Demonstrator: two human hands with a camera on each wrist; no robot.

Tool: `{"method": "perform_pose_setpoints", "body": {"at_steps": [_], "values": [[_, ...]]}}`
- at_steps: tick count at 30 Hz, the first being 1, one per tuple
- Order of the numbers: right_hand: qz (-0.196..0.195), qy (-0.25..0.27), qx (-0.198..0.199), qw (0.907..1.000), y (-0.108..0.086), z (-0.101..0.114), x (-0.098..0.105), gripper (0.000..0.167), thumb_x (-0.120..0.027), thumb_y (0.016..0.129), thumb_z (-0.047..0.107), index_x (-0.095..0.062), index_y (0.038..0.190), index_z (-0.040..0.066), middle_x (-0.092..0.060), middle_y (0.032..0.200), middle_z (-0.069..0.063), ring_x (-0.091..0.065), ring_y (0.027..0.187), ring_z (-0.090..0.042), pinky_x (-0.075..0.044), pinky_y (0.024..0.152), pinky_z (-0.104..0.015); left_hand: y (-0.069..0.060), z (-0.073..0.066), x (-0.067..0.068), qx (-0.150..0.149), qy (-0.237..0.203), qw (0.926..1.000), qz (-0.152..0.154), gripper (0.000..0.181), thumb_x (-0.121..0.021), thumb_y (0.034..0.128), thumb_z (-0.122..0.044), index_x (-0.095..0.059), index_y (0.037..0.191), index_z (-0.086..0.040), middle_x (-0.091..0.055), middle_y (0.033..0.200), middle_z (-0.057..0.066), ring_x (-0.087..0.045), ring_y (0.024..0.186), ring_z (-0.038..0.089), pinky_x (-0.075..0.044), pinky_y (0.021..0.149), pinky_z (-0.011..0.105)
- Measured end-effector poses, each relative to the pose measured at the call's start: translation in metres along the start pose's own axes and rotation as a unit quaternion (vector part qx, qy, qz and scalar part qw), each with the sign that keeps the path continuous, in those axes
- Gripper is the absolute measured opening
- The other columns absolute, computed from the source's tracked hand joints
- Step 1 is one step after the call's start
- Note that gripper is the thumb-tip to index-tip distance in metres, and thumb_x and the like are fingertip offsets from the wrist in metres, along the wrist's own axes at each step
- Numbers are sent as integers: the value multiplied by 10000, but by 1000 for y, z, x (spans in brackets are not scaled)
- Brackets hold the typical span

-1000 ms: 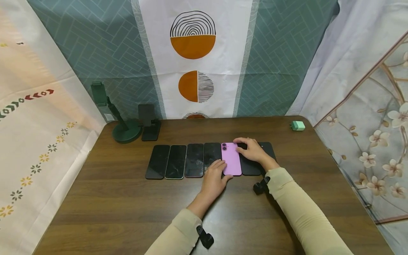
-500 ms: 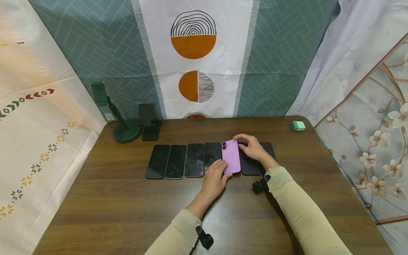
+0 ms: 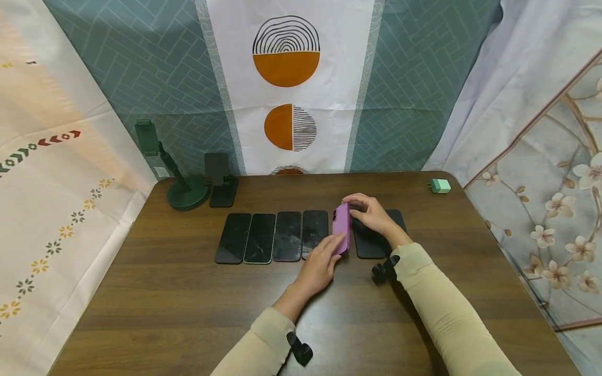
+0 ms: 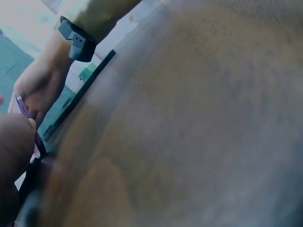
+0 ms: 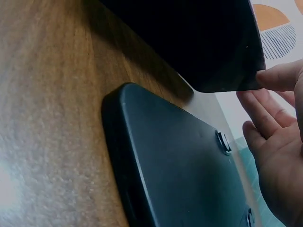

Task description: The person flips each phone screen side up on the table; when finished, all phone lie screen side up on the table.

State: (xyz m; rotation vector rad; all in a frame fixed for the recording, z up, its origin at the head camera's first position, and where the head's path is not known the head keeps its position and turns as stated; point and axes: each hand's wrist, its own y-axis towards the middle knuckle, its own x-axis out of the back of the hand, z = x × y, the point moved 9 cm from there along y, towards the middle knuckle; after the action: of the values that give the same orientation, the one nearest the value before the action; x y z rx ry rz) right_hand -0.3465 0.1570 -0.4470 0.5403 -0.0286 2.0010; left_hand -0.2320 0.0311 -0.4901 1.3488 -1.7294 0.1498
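Note:
A purple phone (image 3: pixel 341 222) stands tilted on its side, its back with the camera lenses facing left in the head view. My right hand (image 3: pixel 373 216) pinches its upper corner; in the right wrist view, the thumb lies on the dark screen (image 5: pixel 203 42) and fingers are behind it. My left hand (image 3: pixel 316 267) holds the lower end, thumb near the bottom edge. In the left wrist view, only a sliver of the purple phone (image 4: pixel 22 107) shows. Beneath my right hand lies a black phone (image 5: pixel 175 156), back up, partly hidden in the head view.
Left of the hands, several dark phones (image 3: pixel 259 237) lie in a row on the wooden table (image 3: pixel 188 313). Behind them stand a green round-based stand (image 3: pixel 187 194) and a black phone stand (image 3: pixel 223 190). A green charger plug (image 3: pixel 439 186) sits at the back right.
The purple phone lay flat with its back up. Its right side has been raised by the hands, so it now stands steeply tilted, slightly farther right. The other phones have not moved.

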Motion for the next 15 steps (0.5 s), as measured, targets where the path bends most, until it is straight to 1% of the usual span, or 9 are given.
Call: {"method": "perform_pose_setpoints", "body": {"at_steps": [2,4,6,8,9,11,15], "values": [[16,-32,-21,10000,0,1,-1,340,-571,936,-150,-571,1275,-180,-552,1289,-357,-551,1230,-497,-460,1047,-539,0,0,0,-48,-74,10000,22,554,-629,982,-25,-498,1501,-164,-529,1446,103,-575,1275,270,-476,1059,423],[16,-64,-7,10000,2,-6,-1,363,-576,942,-139,-561,1303,-170,-535,1313,-360,-538,1233,-510,-424,1053,-607,0,0,1,-91,-134,9998,63,550,-627,979,-10,-517,1493,-174,-518,1453,124,-570,1278,291,-478,1056,441],[40,-134,50,9999,5,-14,-3,380,-578,951,-123,-542,1326,-171,-522,1336,-357,-530,1237,-513,-401,1057,-636,0,1,2,-108,-205,9997,90,531,-628,977,-3,-542,1474,-166,-511,1456,143,-569,1277,306,-485,1047,456],[109,-167,104,9997,8,-23,-5,402,-580,961,-106,-520,1353,-166,-519,1355,-354,-528,1243,-504,-395,1060,-641,0,2,3,-124,-254,9995,103,510,-632,980,-14,-555,1463,-157,-499,1472,142,-563,1289,297,-484,1050,448],[161,-158,121,9997,10,-28,-7,416,-581,966,-96,-509,1371,-156,-526,1357,-348,-531,1246,-495,-397,1061,-637,0,2,5,-150,-271,9995,75,501,-641,977,-23,-561,1457,-146,-495,1478,137,-563,1292,287,-484,1051,441],[310,-152,158,9993,11,-31,-10,438,-588,977,-71,-488,1398,-135,-553,1349,-328,-543,1251,-466,-408,1062,-621,1,2,9,-233,-306,9993,-41,494,-672,963,-36,-573,1440,-116,-497,1480,128,-567,1290,268,-488,1048,422],[563,-194,189,9980,13,-33,-17,493,-616,988,-5,-449,1443,-97,-584,1344,-301,-547,1277,-431,-406,1079,-598,1,0,18,-430,-349,9976,-405,486,-736,920,-41,-606,1388,-52,-530,1457,128,-582,1278,261,-494,1040,397]]}}
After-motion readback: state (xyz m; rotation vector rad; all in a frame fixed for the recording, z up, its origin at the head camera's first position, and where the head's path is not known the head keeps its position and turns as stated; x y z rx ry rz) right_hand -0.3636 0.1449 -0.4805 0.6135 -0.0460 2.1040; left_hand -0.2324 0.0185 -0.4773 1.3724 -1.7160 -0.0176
